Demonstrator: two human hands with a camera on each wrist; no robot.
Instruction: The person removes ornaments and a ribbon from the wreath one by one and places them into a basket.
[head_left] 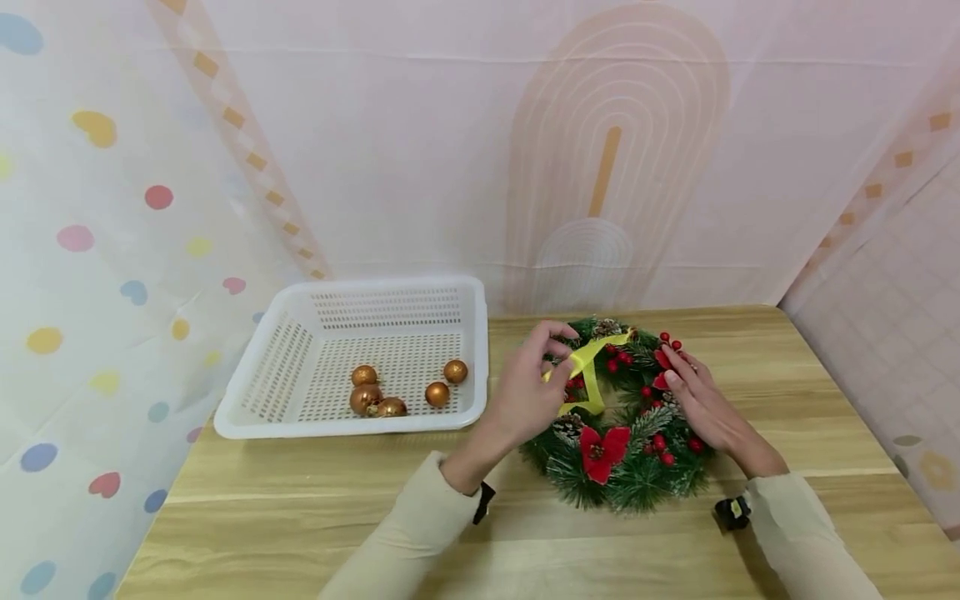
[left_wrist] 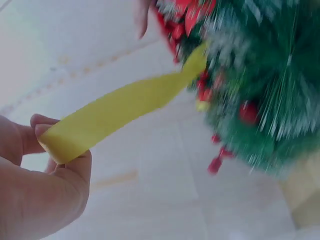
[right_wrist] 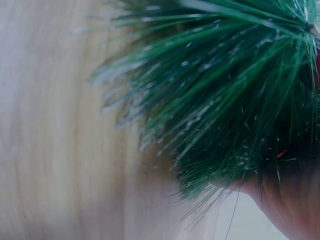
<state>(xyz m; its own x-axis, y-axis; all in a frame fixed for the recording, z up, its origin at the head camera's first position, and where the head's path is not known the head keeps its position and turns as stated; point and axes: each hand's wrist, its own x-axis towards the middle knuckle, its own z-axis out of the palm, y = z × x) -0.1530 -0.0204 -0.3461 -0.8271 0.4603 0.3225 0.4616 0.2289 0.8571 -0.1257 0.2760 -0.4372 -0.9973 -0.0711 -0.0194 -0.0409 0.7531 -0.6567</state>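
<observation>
A green Christmas wreath with red berries, pine cones and red flowers lies on the table. My left hand is over the wreath's left side and pinches a yellow ribbon between thumb and fingertips. In the left wrist view the ribbon stretches from the left hand to the wreath's greenery. My right hand rests on the wreath's right side, its fingers extended by a red flower. Pine needles hide most of that hand in the right wrist view.
Left of the wreath stands a white plastic basket with slotted walls. Several bronze-coloured ball ornaments lie in it. The wood-grain table meets a patterned cloth backdrop behind.
</observation>
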